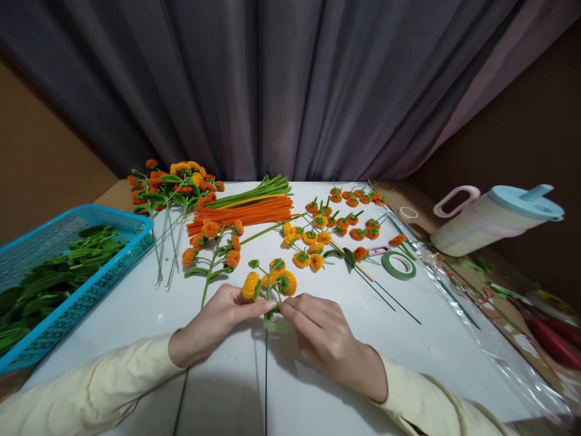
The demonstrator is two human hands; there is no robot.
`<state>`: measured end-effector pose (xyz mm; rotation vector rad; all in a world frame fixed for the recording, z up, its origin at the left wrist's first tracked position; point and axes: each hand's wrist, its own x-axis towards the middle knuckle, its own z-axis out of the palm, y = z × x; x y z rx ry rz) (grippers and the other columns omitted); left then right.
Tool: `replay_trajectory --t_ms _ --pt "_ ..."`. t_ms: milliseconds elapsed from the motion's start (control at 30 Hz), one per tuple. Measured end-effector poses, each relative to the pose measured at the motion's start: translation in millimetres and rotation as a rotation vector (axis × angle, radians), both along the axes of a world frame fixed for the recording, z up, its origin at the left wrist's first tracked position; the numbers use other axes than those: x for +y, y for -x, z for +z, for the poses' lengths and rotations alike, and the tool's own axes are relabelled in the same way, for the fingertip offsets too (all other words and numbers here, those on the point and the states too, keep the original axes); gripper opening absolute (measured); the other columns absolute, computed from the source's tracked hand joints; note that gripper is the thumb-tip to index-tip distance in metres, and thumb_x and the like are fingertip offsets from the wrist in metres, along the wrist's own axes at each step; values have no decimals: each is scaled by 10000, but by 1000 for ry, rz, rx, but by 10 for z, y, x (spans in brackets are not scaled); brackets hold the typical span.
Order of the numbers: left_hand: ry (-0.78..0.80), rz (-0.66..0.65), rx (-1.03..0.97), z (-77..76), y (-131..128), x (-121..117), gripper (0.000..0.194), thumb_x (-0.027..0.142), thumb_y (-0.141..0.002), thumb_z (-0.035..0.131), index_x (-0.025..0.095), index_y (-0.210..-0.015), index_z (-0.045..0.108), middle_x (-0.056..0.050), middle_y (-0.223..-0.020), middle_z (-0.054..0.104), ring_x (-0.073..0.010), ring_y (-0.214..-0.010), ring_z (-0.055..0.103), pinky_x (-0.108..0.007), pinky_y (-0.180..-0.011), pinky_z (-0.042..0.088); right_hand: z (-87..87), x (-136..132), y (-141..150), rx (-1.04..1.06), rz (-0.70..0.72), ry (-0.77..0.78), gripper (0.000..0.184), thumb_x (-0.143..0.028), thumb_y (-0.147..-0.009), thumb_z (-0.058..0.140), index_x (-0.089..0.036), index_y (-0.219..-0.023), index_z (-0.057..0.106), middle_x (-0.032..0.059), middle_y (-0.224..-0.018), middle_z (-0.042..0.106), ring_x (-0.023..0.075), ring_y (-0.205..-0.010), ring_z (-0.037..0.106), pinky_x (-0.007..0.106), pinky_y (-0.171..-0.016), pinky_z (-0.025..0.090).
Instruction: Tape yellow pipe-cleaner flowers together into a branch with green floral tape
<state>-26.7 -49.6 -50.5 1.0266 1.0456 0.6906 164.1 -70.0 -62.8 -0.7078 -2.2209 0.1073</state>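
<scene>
Between my hands stands a stem with yellow, ridged, pumpkin-like pipe-cleaner balls (287, 283) and small green leaves. My left hand (218, 318) pinches this stem just below the balls, thumb and fingers closed. From the other side, my right hand (324, 333) has its fingertips pressed together at the same spot on the stem. A blurred, pale green strip (282, 327) hangs under the right fingertips; its upper end is hidden. The stem's thin dark wire (266, 381) runs down towards me. Beyond my left hand lies a finished-looking orange spray (210, 263) with green leaves.
A blue basket (75, 309) of green leaves stands at left. Behind lie orange pipe cleaners (245, 213), green ones (254, 192) and wired sprays (175, 188). Loose yellow balls (316, 261), a green tape roll (399, 266), a tumbler (494, 218) and red-handled pliers (551, 342) are at right.
</scene>
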Motion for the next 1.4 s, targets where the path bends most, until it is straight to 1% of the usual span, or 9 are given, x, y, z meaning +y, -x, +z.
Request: replay_trajectory --t_ms 133,300,433,633,800,933,1133,1300,1400 --pt "10 -1 -9 -7 -14 -5 252 337 -683 731 115 -636 621 9 -634 538 -98 -606 417 -224 -593 359 0 -24 7 8 -15 39 338 44 -729 386 -86 -975 576 115 -753 648 193 -624 559 294 -544 468" --pt "-7 9 15 -19 -8 -23 281 362 -685 729 119 -606 612 20 -610 526 -96 -596 409 -222 -585 360 14 -24 0 10 7 56 346 35 -754 372 -104 -1010 558 117 -800 654 194 -675 586 287 -573 485" --pt "-52 -10 44 -26 1 -20 255 362 -722 704 116 -661 674 -5 -683 597 -119 -663 471 -239 -652 394 23 -9 -13 -9 1 61 345 24 -763 368 -105 -1026 552 117 -788 648 198 -669 582 290 -571 476" --pt "-148 -31 65 -58 10 -4 234 347 -750 690 117 -724 723 -46 -822 668 -170 -804 541 -279 -779 411 39 35 -47 -78 -12 145 263 -25 -775 374 -114 -858 608 75 -646 595 174 -549 495 268 -496 395" --pt "-102 -69 -24 -87 13 6 223 322 -768 681 114 -826 738 -74 -921 686 -206 -892 571 -310 -837 419 48 82 -63 -22 -18 187 268 -30 -800 369 -129 -788 618 45 -585 549 156 -505 449 259 -466 335" --pt "-40 -101 -93 -88 13 22 207 310 -771 683 132 -859 741 -67 -916 711 -205 -909 591 -312 -873 421 51 110 -53 73 2 254 281 -33 -833 382 -146 -733 619 29 -568 555 134 -493 457 236 -457 329" --pt "-38 -65 -43 -129 27 26 238 324 -749 704 127 -878 740 -58 -896 703 -193 -855 591 -296 -814 430 19 94 -58 107 7 305 264 -52 -849 411 -151 -751 635 62 -654 646 138 -552 556 225 -504 411" --pt "-68 -60 -14 -150 28 5 226 336 -745 703 113 -744 738 -57 -818 693 -197 -842 580 -292 -782 433 30 48 -49 81 -8 227 259 -49 -833 402 -146 -796 639 68 -664 655 149 -552 565 240 -502 427" --pt "-77 -76 -16 -119 18 9 204 326 -739 709 126 -765 743 -46 -809 696 -174 -797 580 -273 -749 440 40 37 -34 69 -13 201 261 -45 -828 400 -140 -819 643 73 -664 655 156 -551 563 249 -502 433"
